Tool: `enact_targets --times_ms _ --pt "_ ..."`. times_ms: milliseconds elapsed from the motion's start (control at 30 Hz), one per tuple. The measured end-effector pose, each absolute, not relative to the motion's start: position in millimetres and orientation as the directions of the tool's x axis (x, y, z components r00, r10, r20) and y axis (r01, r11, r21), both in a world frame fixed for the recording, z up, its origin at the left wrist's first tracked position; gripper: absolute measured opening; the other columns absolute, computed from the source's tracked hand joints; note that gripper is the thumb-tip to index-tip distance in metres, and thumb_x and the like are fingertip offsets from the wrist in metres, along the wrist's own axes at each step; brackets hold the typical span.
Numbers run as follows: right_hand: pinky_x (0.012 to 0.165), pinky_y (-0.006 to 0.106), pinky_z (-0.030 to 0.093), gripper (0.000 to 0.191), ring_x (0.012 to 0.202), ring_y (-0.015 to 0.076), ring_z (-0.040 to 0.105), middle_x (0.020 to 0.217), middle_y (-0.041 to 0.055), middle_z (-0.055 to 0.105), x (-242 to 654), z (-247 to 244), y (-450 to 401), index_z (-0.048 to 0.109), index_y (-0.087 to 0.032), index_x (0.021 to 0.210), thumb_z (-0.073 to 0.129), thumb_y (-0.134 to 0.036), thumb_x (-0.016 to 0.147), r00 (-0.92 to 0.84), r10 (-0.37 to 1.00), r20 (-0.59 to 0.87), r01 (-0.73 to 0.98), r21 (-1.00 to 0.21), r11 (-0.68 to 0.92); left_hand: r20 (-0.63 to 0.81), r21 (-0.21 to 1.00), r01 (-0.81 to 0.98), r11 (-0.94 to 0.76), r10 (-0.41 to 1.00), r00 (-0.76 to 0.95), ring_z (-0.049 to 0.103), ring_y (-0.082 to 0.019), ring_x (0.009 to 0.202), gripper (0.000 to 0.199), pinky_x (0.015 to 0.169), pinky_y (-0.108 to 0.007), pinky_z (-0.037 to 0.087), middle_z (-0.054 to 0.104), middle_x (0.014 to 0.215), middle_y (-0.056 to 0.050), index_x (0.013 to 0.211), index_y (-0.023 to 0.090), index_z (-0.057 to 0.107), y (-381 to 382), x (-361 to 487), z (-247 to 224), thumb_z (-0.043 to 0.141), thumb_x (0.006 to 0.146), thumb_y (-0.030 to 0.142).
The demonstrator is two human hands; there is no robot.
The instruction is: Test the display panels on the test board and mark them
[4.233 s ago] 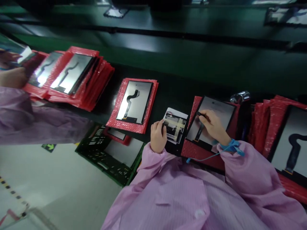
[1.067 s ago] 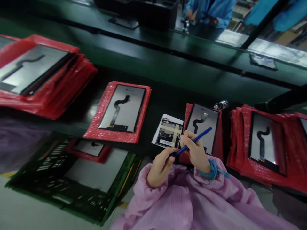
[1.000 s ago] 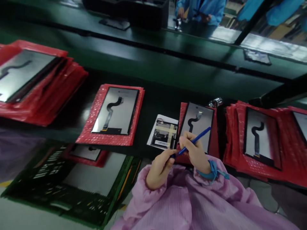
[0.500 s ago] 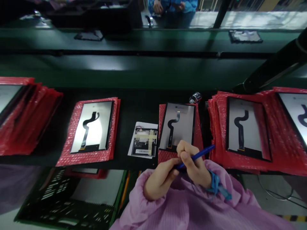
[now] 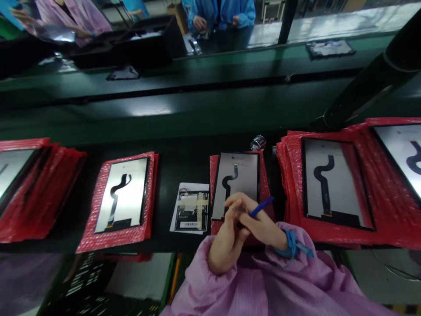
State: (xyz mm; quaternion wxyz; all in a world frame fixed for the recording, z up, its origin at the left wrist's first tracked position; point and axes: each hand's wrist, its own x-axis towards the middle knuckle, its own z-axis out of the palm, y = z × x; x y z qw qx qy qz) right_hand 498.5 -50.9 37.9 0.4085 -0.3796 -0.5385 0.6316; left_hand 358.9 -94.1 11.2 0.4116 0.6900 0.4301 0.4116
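From my distant place I watch, through the head camera, two bare hands that meet above the near part of one flat silver-grey display panel with black edges and a curved black ribbon cable (image 5: 245, 177); I take this panel as my landmark. The right hand (image 5: 258, 224), with a knotted blue band (image 5: 291, 245) at its wrist, holds a slim blue plastic pen (image 5: 263, 205) in its bent fingers. The pen is over the panel's near right corner; its long axis goes slantwise, and the visible end points to the right and away from the body. Its other end is hidden among the fingers. The left hand (image 5: 225, 248) is touching the right hand with curled fingers, but whether they pinch the pen, I cannot tell. The panel lies on a red bubble-wrap pouch (image 5: 264, 180), its long side running away from the body. Left of the panel is a black and grey electronic unit with beige tape strips (image 5: 190, 208), on a white sheet (image 5: 194, 187).
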Motion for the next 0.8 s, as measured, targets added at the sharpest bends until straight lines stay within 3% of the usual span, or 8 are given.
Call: enact_targets --times_ms 133,200,267,367,467,533,667,800 --pt "0.078 0.036 0.054 0.033 0.080 0.0169 0.062 0.100 0.0055 0.062 514.3 19.3 -30.2 0.052 -0.020 0.118 0.049 -0.023 0.085 0.035 0.989 -0.141 -0.035 -0.990 -0.140 0.367 0.725 0.575 -0.380 0.919 0.145 0.061 -0.021 0.118 0.034 0.098 -0.035 0.054 0.063 0.125 -0.011 0.135 0.023 0.054 -81.9 345.5 1.7 0.049 0.101 0.027" --pt "0.091 0.048 0.052 0.052 0.098 0.0244 0.062 0.114 0.0127 0.060 521.6 10.8 -27.6 0.041 -0.017 0.135 0.051 -0.023 0.084 0.277 0.961 -0.017 0.250 -0.964 -0.090 0.433 0.642 0.689 -0.336 0.901 0.035 0.063 -0.019 0.110 0.022 0.095 -0.033 0.053 0.065 0.113 -0.009 0.117 0.020 0.063 -80.7 329.9 -0.3 0.050 0.100 0.020" --pt "0.105 0.061 0.040 0.065 0.126 0.0340 0.049 0.135 0.0211 0.049 524.4 5.0 -29.7 0.031 -0.015 0.146 0.052 -0.021 0.085 0.362 0.912 0.192 0.576 -0.816 -0.057 0.479 0.577 0.772 -0.267 0.876 -0.055 0.065 -0.017 0.098 0.016 0.089 -0.031 0.054 0.067 0.102 -0.007 0.105 0.018 0.066 -81.1 309.9 -2.5 0.051 0.099 0.019" --pt "0.111 0.068 0.030 0.064 0.142 0.0393 0.028 0.150 0.0220 0.033 518.5 3.1 -36.0 0.028 -0.017 0.150 0.049 -0.020 0.090 0.247 0.898 0.364 0.824 -0.566 0.003 0.478 0.488 0.858 -0.157 0.871 -0.113 0.064 -0.014 0.074 0.015 0.071 -0.026 0.053 0.066 0.086 -0.004 0.099 0.017 0.068 -80.0 277.0 -9.2 0.054 0.097 0.023" --pt "0.110 0.060 0.038 0.055 0.133 0.0361 0.039 0.141 0.0198 0.046 506.5 10.2 -37.3 0.037 -0.016 0.146 0.048 -0.021 0.093 0.053 0.941 0.333 0.862 -0.492 0.125 0.446 0.416 0.904 -0.102 0.889 -0.105 0.061 -0.014 0.064 0.019 0.064 -0.025 0.049 0.065 0.076 -0.002 0.101 0.015 0.067 -74.5 249.0 -19.7 0.054 0.097 0.028" --pt "0.105 0.053 0.046 0.048 0.122 0.0341 0.050 0.130 0.0189 0.056 497.7 19.6 -32.1 0.046 -0.012 0.140 0.051 -0.024 0.093 -0.092 0.977 0.195 0.868 -0.466 0.175 0.417 0.404 0.911 -0.082 0.903 -0.104 0.062 -0.016 0.068 0.022 0.066 -0.027 0.049 0.066 0.077 -0.004 0.099 0.015 0.067 -68.6 236.6 -24.0 0.052 0.097 0.030" --pt "0.084 0.042 0.054 0.034 0.106 0.0320 0.062 0.113 0.0172 0.067 479.1 40.6 -8.8 0.059 -0.009 0.122 0.048 -0.028 0.096 -0.141 0.986 -0.086 0.942 -0.319 0.107 0.377 0.502 0.854 -0.139 0.923 -0.072 0.066 -0.018 0.076 0.023 0.072 -0.029 0.051 0.071 0.085 -0.006 0.095 0.016 0.068 -52.7 229.5 -5.9 0.051 0.096 0.032" --pt "0.076 0.038 0.053 0.029 0.102 0.0306 0.064 0.111 0.0176 0.068 463.2 43.3 16.6 0.063 -0.010 0.113 0.043 -0.025 0.098 -0.079 0.994 -0.074 0.961 -0.273 0.056 0.365 0.732 0.589 -0.343 0.927 0.088 0.065 -0.015 0.072 0.015 0.066 -0.028 0.053 0.071 0.086 -0.003 0.095 0.021 0.068 -44.9 241.4 53.0 0.056 0.095 0.029"
